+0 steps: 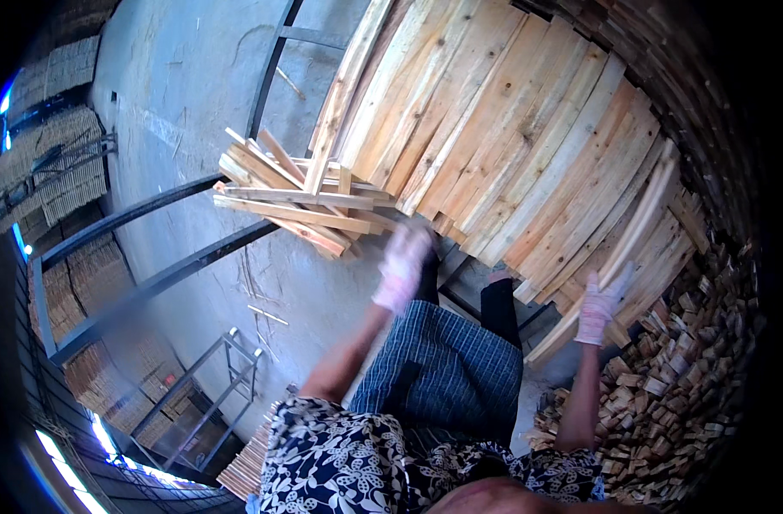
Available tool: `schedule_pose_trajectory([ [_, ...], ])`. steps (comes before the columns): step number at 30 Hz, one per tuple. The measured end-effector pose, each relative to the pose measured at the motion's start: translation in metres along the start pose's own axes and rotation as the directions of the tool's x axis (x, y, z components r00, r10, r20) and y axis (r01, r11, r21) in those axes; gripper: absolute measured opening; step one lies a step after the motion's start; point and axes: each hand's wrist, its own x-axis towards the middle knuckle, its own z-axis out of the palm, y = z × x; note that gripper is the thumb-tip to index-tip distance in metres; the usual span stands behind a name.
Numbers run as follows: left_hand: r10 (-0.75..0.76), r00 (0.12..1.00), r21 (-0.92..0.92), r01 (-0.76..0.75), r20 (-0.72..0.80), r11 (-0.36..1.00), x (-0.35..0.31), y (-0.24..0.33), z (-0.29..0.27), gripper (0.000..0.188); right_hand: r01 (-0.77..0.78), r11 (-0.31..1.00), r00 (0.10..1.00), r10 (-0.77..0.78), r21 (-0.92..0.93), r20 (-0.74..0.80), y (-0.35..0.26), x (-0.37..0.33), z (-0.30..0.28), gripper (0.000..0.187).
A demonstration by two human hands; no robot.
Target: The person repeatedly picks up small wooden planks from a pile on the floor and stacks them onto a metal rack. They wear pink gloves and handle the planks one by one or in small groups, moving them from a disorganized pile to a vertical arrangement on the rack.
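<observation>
My left hand (pixel 405 264), in a pale pink-and-white glove, is near the right end of a loose pile of short wooden strips (pixel 297 195). Motion smears its fingers, so I cannot make out a grip. My right hand (pixel 598 310), gloved alike, lies across long narrow wooden strips (pixel 638 224) along the right side of a plank-covered surface (pixel 485 120). One strip passes between its thumb and its fingers, which look stretched out and apart. The planks lie side by side, sloping from upper right to lower left.
A large heap of short wood offcuts (pixel 665 377) fills the lower right. Dark metal rails (pixel 160 291) extend leftward beside the pile, with a metal frame (pixel 207 385) below them. Stacked wood (pixel 44 163) stands along the left. Loose slivers (pixel 267 315) lie on the grey concrete floor (pixel 177 103).
</observation>
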Motion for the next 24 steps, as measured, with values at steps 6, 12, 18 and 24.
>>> schedule_pose_trajectory([
  [6,0.288,0.927,0.604,-0.088,-0.242,0.792,0.235,0.013,-0.093,0.054,0.177,0.959,0.971,-0.134,-0.222,0.196,-0.129,0.032,0.083,0.078],
  [12,-0.008,0.999,0.693,0.041,-0.051,0.719,0.293,-0.005,-0.100,0.069,0.333,0.692,0.937,-0.321,-0.641,0.140,-0.133,0.041,0.151,0.070],
  [18,0.348,0.876,0.545,-0.121,-0.335,0.830,0.168,-0.157,-0.172,0.030,0.195,0.756,0.979,-0.118,-0.625,0.164,-0.139,0.038,0.147,0.070],
  [24,-0.847,0.489,-0.802,0.410,-0.208,0.434,0.097,-0.309,-0.180,0.031,0.325,0.709,0.944,-0.282,-0.626,0.172,-0.126,0.046,0.140,0.074],
])
